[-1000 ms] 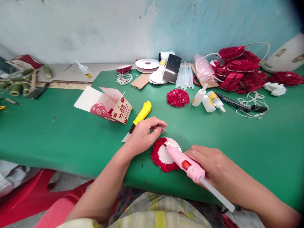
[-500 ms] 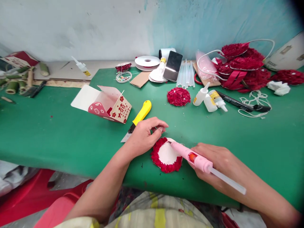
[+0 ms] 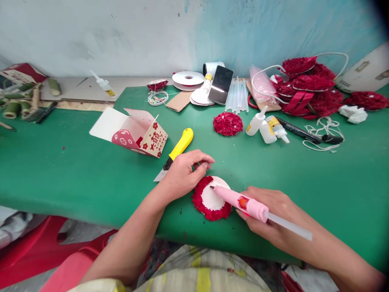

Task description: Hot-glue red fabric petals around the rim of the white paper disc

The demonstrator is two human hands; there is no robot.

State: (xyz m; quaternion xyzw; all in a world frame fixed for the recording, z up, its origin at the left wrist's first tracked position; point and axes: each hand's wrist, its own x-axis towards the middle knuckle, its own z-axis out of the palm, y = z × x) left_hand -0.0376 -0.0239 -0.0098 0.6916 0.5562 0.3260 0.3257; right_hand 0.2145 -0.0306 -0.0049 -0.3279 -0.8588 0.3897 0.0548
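Observation:
A white disc with a partial ring of red petals (image 3: 209,200) lies on the green table (image 3: 75,170) near its front edge. My right hand (image 3: 267,213) is closed round a pink glue gun (image 3: 240,200), whose nozzle touches the disc's upper inner edge; a clear glue stick pokes out behind. My left hand (image 3: 184,172) rests beside the disc's left rim, thumb and forefinger pinched on something small I cannot make out.
A yellow utility knife (image 3: 179,148) lies just behind my left hand. An open red-and-white paper box (image 3: 133,132) stands to the left. A finished red flower (image 3: 227,123), glue bottles (image 3: 267,127), glue sticks (image 3: 238,95), a phone (image 3: 221,84) and piled red flowers (image 3: 306,87) sit further back.
The glue gun's nozzle has shifted slightly over the disc, moving back toward its left inner edge, and my right hand has tilted the gun flatter. My left hand has kept still.

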